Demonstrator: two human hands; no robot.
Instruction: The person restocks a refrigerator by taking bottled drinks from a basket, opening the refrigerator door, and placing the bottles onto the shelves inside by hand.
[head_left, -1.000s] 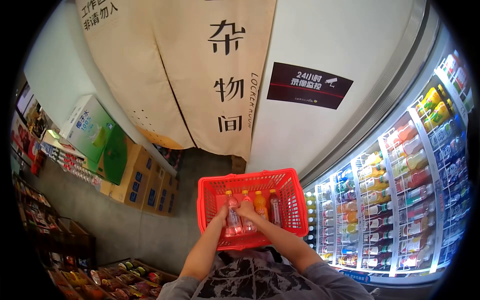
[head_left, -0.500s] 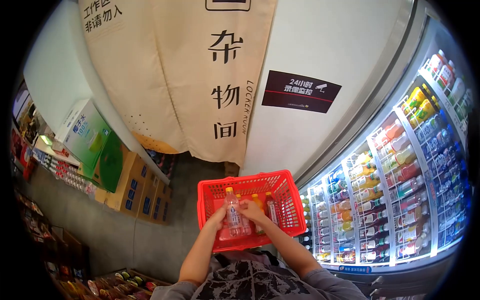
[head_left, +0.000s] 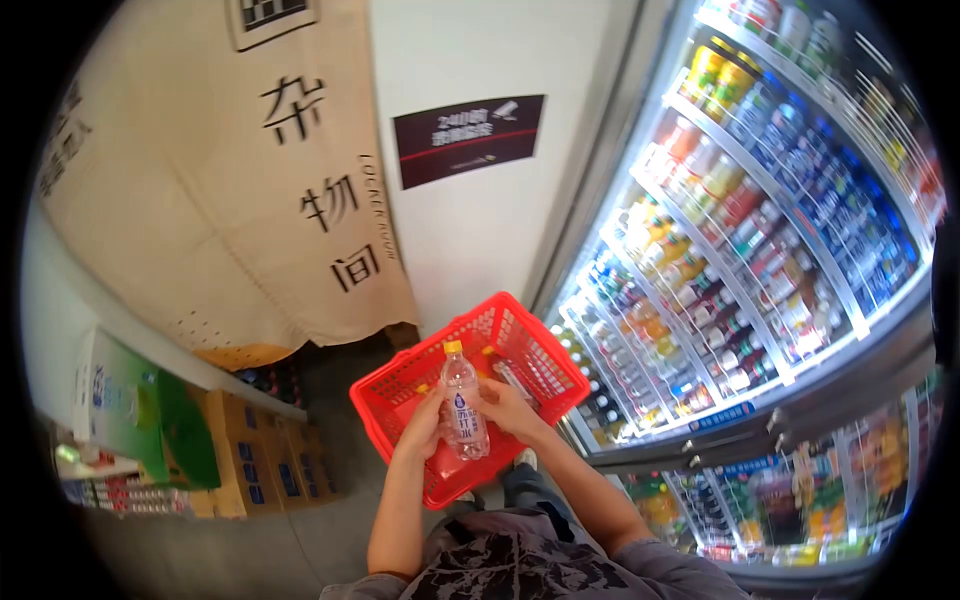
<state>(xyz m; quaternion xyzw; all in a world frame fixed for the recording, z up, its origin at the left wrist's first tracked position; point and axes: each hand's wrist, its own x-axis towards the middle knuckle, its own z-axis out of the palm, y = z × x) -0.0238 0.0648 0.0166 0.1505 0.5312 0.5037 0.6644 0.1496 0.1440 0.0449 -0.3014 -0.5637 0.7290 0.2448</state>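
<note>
A shopper's left hand (head_left: 424, 428) and right hand (head_left: 508, 408) share a grip on a clear bottle (head_left: 463, 415), the fingers closed in on it from either side, near the middle of the frame. The bottle's yellow cap (head_left: 453, 347) points toward the top of the picture, and blue characters run down its label. It is held over a red basket (head_left: 535, 335); whether its base touches the basket cannot be told. Inside the basket, partly hidden by the hands, are other bottles, one of them just beyond the right hand. Below, at the bottom of the frame, are a dark printed shirt (head_left: 510, 575) and a pale shoe (head_left: 525, 458). A lit drinks cooler (head_left: 605, 130) fills the right side, its slanting shelves packed with rows of coloured bottles, with more goods behind the lower doors. At top center, a dark camera-warning sign (head_left: 470, 140) is fixed to a white wall (head_left: 450, 240). A beige curtain (head_left: 220, 190) lettered "LOCKER ROOM" hangs at upper left, above brown boxes (head_left: 265, 455) and a green carton (head_left: 180, 430) at lower left.
</note>
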